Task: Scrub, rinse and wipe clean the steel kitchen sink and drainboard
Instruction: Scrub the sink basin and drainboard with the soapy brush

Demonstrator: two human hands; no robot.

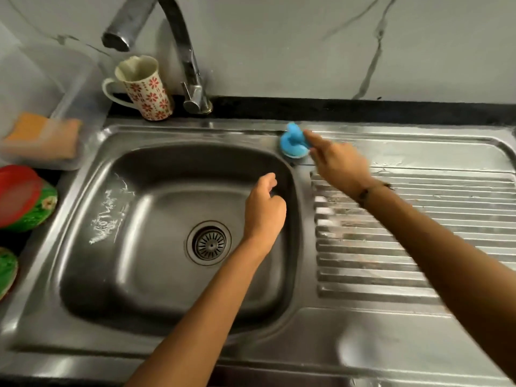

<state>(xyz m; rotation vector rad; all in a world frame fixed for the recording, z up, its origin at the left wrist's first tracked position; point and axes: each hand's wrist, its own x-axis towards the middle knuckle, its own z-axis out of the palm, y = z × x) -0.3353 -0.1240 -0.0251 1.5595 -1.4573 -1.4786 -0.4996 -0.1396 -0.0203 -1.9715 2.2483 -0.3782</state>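
The steel sink (92, 275) fills the middle, with its strainer drain (209, 243) in the basin floor and white soap streaks (109, 216) on the left rim. The ribbed drainboard (446, 219) lies to the right, with brownish dirt on its left ribs. A blue round scrubber (291, 142) with a knob handle sits on the back rim between basin and drainboard. My right hand (337, 163) reaches in from the right and its fingertips touch the scrubber's side without closing round it. My left hand (264, 210) hovers over the basin's right side, loosely curled and holding nothing.
A curved steel tap (178, 46) rises behind the basin, next to a flower-patterned mug (145, 88). At the left, an orange sponge (42, 138) lies in a clear plastic container (69, 79). Red and green bowls (25, 199) sit at the left edge. A marble wall stands behind.
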